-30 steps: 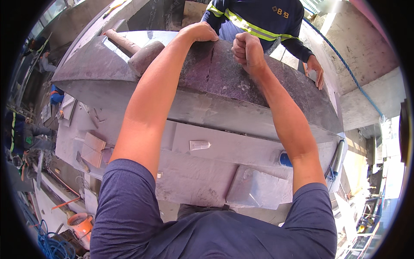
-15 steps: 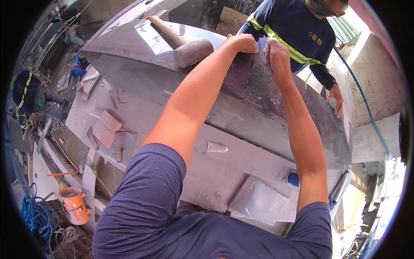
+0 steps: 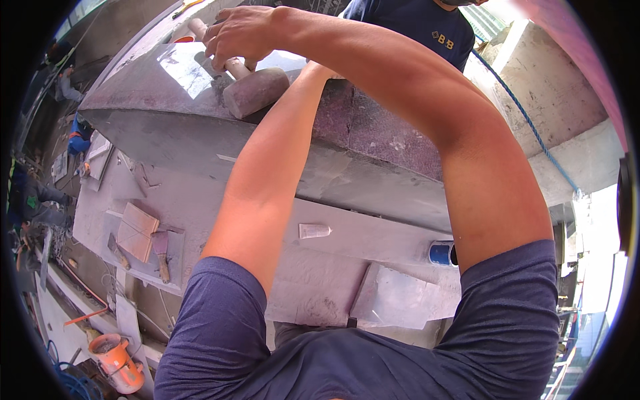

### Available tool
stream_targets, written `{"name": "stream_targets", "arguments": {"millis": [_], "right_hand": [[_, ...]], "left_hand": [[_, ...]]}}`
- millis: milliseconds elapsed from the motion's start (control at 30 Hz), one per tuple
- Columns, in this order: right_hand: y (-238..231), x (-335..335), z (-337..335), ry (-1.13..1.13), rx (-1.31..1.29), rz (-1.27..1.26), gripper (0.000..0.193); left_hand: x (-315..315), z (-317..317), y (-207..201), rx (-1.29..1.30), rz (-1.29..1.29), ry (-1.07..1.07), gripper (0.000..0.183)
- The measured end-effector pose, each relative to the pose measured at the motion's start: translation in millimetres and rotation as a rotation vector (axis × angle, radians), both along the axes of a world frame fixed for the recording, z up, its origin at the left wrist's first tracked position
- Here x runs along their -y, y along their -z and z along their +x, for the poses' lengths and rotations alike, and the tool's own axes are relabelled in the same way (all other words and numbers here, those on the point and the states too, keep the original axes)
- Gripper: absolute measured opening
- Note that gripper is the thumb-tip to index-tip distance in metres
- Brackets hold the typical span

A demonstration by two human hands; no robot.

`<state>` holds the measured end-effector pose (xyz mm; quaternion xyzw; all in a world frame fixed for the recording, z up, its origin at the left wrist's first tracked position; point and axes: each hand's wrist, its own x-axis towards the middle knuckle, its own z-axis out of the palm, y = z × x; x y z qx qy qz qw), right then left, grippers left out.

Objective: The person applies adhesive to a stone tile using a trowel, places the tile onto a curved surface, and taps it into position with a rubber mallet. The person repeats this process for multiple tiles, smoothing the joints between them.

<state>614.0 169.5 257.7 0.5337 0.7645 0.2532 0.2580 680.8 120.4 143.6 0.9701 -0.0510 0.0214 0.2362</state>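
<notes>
A mallet [image 3: 257,92] with a thick, dusty cylindrical head and a pale handle lies on top of the dark stone slab structure [image 3: 393,127]. My right arm crosses over to the left, above my left forearm. My right hand [image 3: 243,35] is over the mallet's handle, fingers spread and bent downward on either side of it; a closed grip does not show. My left hand [image 3: 327,71] rests by the slab's top, close to the mallet head. My right forearm covers most of it, so its fingers and anything in them are hidden.
A co-worker in a dark shirt [image 3: 407,17] stands beyond the slab. Below lie a small white tube [image 3: 315,231], a blue can [image 3: 442,253], stone pieces [image 3: 393,297], a putty knife [image 3: 161,253] and a tile [image 3: 138,232]. An orange bucket [image 3: 117,363] stands lower left; a blue rope [image 3: 527,119] hangs right.
My right hand has swung left from beside my left hand to the mallet's handle. The view has shifted to the right. The mallet still lies on the slab.
</notes>
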Motion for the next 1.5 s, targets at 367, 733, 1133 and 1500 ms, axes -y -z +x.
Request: {"name": "stream_targets", "arguments": {"millis": [367,733,1133,1500], "right_hand": [[-31.2,268.8,-84.5,1.175,-1.378,0.796,0.066],[29.0,364.9,-140.3,1.395,-1.341,1.254,0.034],[29.0,355.0,-147.3,1.374,-1.511,1.294,0.033],[23.0,354.7,-140.6,1.422,-1.519,1.213,0.035]], "left_hand": [[-21.9,35.3,20.9,-0.171,0.066,0.141,0.048],[-13.8,39.0,16.6,-0.092,0.032,0.157,0.039],[-4.5,27.8,21.6,0.012,-0.097,0.184,0.034],[-7.7,32.1,13.9,-0.027,0.048,0.29,0.039]]}}
